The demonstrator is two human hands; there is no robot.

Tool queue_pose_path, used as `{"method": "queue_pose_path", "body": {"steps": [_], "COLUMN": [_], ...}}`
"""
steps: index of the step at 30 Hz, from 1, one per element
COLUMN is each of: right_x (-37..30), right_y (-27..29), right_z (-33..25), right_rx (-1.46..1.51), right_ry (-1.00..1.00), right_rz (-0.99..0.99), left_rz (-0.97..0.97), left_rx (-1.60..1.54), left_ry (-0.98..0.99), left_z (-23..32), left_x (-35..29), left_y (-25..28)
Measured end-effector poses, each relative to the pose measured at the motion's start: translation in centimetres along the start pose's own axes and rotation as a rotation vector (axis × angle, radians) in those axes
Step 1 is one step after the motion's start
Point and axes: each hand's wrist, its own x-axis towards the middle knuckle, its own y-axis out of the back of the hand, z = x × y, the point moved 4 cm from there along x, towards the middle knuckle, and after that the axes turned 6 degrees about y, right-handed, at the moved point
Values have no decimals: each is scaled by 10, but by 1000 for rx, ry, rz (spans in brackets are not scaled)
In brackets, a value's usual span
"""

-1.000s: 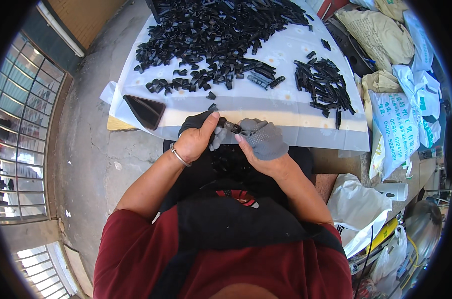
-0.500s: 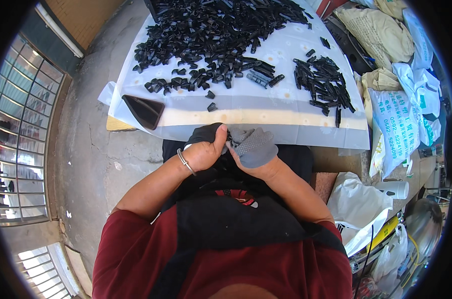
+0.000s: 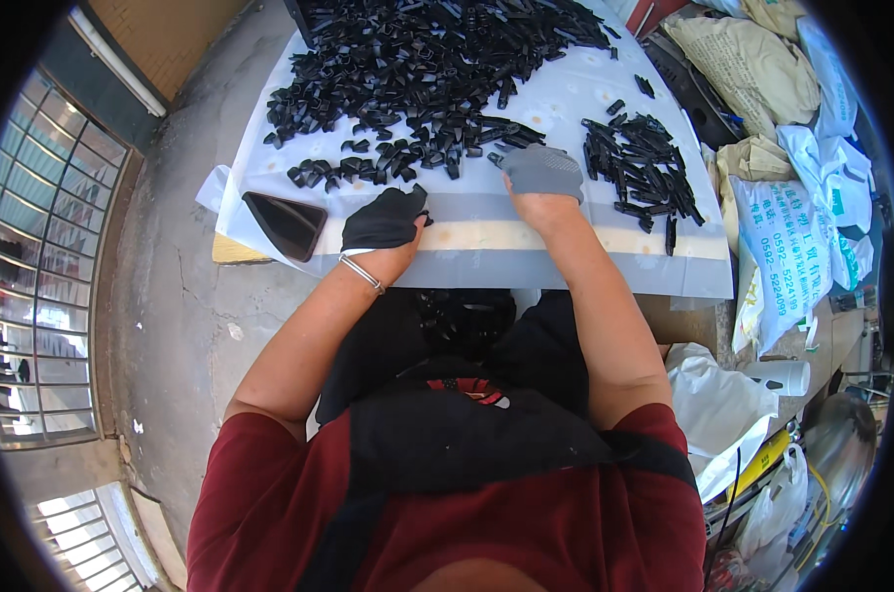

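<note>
My left hand [image 3: 383, 225], in a black glove and with a metal bangle at the wrist, is low over the near edge of the table. Its fingers are closed at one of the small black plastic pieces [image 3: 419, 190], mostly hidden by the glove. My right hand [image 3: 545, 176], in a grey dotted glove, reaches farther out with its fingers curled around a long black plastic piece [image 3: 494, 158], whose end pokes out by the thumb. Ahead of both hands lies a big heap of small black plastic pieces [image 3: 378, 84].
A smaller pile of long black pieces [image 3: 644, 163] lies at the right. A dark phone [image 3: 287, 225] rests at the left table edge. Shiny black pieces [image 3: 462, 321] show between my knees. Sacks [image 3: 777, 252] and a white bag [image 3: 718, 400] crowd the right side.
My hands were together near my lap and have parted. The left moved forward and left onto the table, the right forward and right to the long pieces.
</note>
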Motion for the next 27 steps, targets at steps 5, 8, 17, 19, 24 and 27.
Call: {"method": "queue_pose_path", "body": {"steps": [5,8,17,19,24,27], "right_x": [-18,-54,-97,-100,-100,-100], "right_y": [-3,9,33,33,29,32], "right_z": [-15,-34,-72,-71,-78,-84], "right_rx": [104,233,701,654,674,723], "right_ry": [63,180,463,458,295,288], "right_rz": [-68,148,176,202,166,222], "left_rz": [74,-109,-690,-575,-590,-150], "left_rx": [-72,-214,-346,-449,-733,-532], "left_ry": [-10,114,164,42,239,-61], "left_z": [-4,5,29,28,13,12], "left_x": [-8,-11,-22,-26,-45,-56], "left_y": [2,20,41,39,-1,-13]}}
